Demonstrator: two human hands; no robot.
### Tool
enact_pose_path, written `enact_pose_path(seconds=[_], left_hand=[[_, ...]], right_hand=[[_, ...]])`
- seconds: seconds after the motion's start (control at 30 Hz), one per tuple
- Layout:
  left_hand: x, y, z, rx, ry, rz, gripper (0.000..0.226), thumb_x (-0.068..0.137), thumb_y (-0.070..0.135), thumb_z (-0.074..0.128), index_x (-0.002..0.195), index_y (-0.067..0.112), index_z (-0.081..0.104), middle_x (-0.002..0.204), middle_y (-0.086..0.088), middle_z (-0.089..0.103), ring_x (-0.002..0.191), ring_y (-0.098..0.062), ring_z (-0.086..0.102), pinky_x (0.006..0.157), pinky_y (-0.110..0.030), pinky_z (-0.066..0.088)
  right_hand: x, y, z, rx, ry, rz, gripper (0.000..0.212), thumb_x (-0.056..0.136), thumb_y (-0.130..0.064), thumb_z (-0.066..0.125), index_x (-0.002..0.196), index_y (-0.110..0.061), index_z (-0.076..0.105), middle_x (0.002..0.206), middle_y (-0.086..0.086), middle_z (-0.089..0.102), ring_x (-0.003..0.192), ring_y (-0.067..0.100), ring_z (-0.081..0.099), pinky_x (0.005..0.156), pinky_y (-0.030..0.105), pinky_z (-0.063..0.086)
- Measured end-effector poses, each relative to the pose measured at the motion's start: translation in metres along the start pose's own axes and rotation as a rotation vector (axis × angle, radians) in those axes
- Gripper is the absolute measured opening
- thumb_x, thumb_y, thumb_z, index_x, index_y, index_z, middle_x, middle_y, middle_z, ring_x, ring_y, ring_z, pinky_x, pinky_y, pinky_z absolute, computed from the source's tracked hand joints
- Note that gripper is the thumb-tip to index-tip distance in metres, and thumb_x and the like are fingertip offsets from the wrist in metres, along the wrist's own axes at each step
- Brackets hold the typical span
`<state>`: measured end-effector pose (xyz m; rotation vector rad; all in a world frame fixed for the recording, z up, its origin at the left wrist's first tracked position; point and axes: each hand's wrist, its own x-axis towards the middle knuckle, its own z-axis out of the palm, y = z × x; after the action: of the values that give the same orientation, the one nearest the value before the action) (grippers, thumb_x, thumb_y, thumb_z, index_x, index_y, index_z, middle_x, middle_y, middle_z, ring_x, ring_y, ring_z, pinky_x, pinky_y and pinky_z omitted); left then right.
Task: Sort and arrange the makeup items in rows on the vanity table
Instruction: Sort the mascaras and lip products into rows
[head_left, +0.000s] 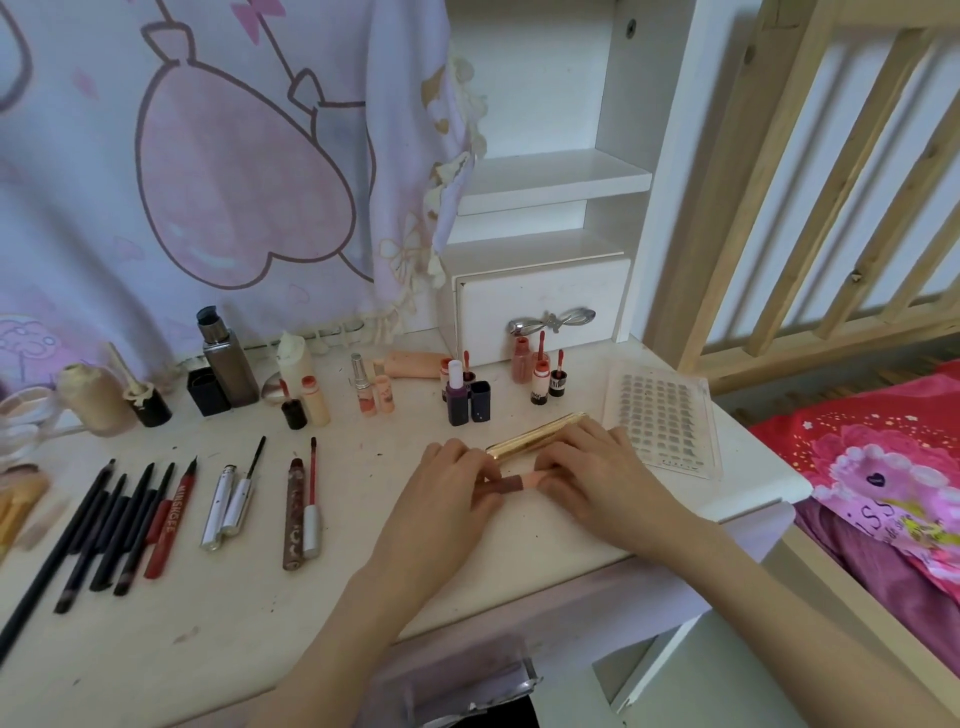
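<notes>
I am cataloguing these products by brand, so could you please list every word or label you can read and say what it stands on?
"MUSINGEE", as best it reads: white letters along the red pen.
"S S", part of a larger word: on the pink bedding.
Small dark-capped bottle: lettering too blurred to read.
Clear lash tray: print on its front edge too small to read.

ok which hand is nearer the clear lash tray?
Right. The right hand lies just beside the clear lash tray's near-left edge, fingers on the gold tube. The left hand sits farther left, beyond the right hand.
</notes>
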<state>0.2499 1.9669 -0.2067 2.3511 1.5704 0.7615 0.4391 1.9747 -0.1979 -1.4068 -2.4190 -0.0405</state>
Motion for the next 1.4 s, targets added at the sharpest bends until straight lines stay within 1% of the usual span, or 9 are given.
enact_pose_path(seconds=[0.17,0.43,0.63,0.73,0.87,1.03,1.2,1.33,1.4], left_hand=[[-0.007,0.007,-0.029,-0.205,0.053,0.081,0.012,0.096,0.023,0.043,0.092,0.026,0.054,0.083,0.015,0.048,0.077,0.005,0.045,0.069,-0.006,0.032],[-0.020,0.019,-0.060,0.147,0.287,0.219,0.032,0.089,0.023,0.036,0.062,0.014,0.051,0.049,0.008,0.038,0.042,-0.008,0.031,0.038,-0.019,0.031],[-0.019,-0.003,-0.053,0.190,0.127,0.158,0.019,0.059,0.007,0.080,0.069,-0.003,0.067,0.040,-0.002,0.047,0.027,-0.014,0.035,0.031,-0.012,0.024],[-0.018,-0.007,-0.050,-0.234,0.129,-0.089,0.048,0.086,0.043,0.041,0.048,0.014,0.047,0.040,0.003,0.040,0.041,-0.006,0.036,0.045,-0.011,0.031],[-0.021,-0.014,-0.059,-0.273,-0.049,-0.047,0.051,0.068,0.073,0.021,0.075,0.037,0.055,0.073,0.007,0.064,0.064,-0.009,0.054,0.063,-0.023,0.043],[-0.027,-0.024,-0.072,-0.325,-0.005,0.174,0.016,0.088,0.027,0.056,0.089,0.040,0.046,0.083,0.017,0.058,0.072,-0.004,0.052,0.064,-0.009,0.039],[-0.027,-0.024,-0.081,-0.250,0.075,0.040,0.043,0.072,0.070,0.023,0.064,0.038,0.051,0.060,0.009,0.052,0.057,-0.002,0.048,0.055,-0.014,0.037],[-0.029,-0.025,-0.080,-0.189,0.000,0.051,0.007,0.077,0.055,0.047,0.082,0.050,0.045,0.075,0.015,0.052,0.072,0.000,0.049,0.058,-0.015,0.039],[-0.034,-0.030,-0.075,-0.204,-0.037,0.095,0.022,0.083,0.036,0.059,0.090,0.049,0.042,0.075,0.014,0.050,0.073,0.000,0.049,0.062,-0.012,0.041]], right_hand=[[-0.007,-0.019,-0.019,0.581,-0.063,0.147,0.017,0.097,-0.029,0.046,0.083,-0.034,0.054,0.061,-0.015,0.047,0.056,0.002,0.042,0.056,0.017,0.031],[0.001,-0.042,-0.044,1.229,-0.533,0.157,0.031,0.088,-0.040,0.050,0.080,-0.015,0.066,0.054,-0.007,0.028,0.047,0.010,0.023,0.047,0.018,0.025],[0.003,-0.056,-0.038,0.629,-0.249,0.021,0.023,0.093,-0.035,0.051,0.073,-0.025,0.053,0.051,-0.016,0.045,0.050,0.003,0.041,0.052,0.015,0.031],[0.004,-0.060,-0.035,0.408,-0.145,-0.084,0.018,0.091,-0.038,0.053,0.086,-0.022,0.060,0.062,-0.012,0.052,0.056,0.006,0.045,0.054,0.019,0.034],[0.008,-0.059,-0.029,0.662,-0.108,0.155,0.014,0.086,-0.035,0.062,0.085,-0.022,0.060,0.055,-0.012,0.050,0.051,0.004,0.043,0.051,0.016,0.034],[0.007,-0.056,-0.027,1.145,-0.251,0.280,0.041,0.083,-0.048,0.045,0.077,-0.012,0.064,0.046,-0.012,0.037,0.043,0.007,0.030,0.046,0.016,0.029],[0.008,-0.064,-0.023,1.104,-0.246,0.222,0.026,0.091,-0.036,0.049,0.079,-0.019,0.064,0.049,-0.014,0.039,0.046,0.005,0.031,0.047,0.015,0.028],[0.006,-0.065,-0.017,1.109,-0.197,0.294,0.028,0.091,-0.037,0.050,0.077,-0.018,0.065,0.047,-0.012,0.041,0.043,0.004,0.031,0.044,0.015,0.028],[0.004,-0.066,-0.017,1.137,-0.189,0.319,0.034,0.084,-0.046,0.049,0.072,-0.021,0.067,0.046,-0.010,0.041,0.041,0.005,0.031,0.043,0.014,0.028]])
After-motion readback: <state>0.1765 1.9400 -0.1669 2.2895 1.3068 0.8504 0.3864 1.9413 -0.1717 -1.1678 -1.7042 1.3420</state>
